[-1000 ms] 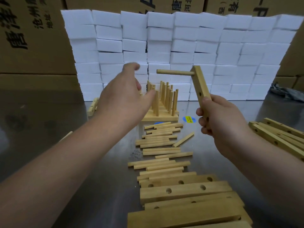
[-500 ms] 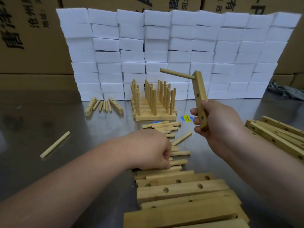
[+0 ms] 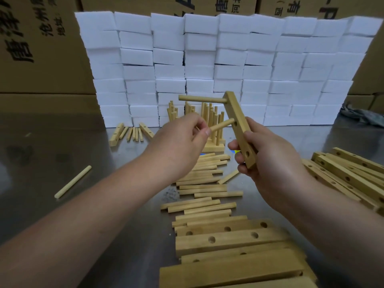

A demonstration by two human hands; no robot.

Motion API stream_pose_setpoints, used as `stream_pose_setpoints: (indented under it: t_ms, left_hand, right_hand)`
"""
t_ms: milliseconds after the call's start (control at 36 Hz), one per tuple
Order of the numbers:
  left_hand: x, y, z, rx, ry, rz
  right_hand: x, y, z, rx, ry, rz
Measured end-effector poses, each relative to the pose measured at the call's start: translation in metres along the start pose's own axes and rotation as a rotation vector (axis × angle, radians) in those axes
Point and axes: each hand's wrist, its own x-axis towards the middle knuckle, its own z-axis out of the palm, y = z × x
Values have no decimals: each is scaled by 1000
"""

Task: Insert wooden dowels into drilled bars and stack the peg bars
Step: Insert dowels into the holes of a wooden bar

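The right hand (image 3: 268, 161) grips the lower end of a drilled bar (image 3: 236, 119), tilted above the surface (image 3: 83, 204), a first dowel (image 3: 201, 99) seated in its top hole. Left of the bar, the left hand (image 3: 178, 146) pinches a second dowel (image 3: 222, 125), its tip at the bar's middle hole.

Leaving free room across left of surface (image 3: 41, 154), w/ one stray dowel (image 3: 72, 181) lying there. Blocking centre: loose dowels (image 3: 202, 187), drilled bars (image 3: 230, 240). Crowding right edge: bar pile (image 3: 351, 177). Walling off rear: white blocks (image 3: 207, 59).
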Motion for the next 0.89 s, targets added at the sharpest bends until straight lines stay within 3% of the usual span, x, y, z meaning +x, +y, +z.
stream_pose_setpoints:
  t_ms: [194, 722, 889]
  left_hand:
    - [0, 0, -2, -43, 88, 43]
    - [0, -2, -10, 239, 138, 316]
    - [-2, 1, -12, 229, 124, 348]
  right_hand:
    - [-2, -3, -1, -6, -60, -45]
    - [-8, -4, -1, -146, -26, -140]
    - [-12, -4, 0, -131, -56, -165]
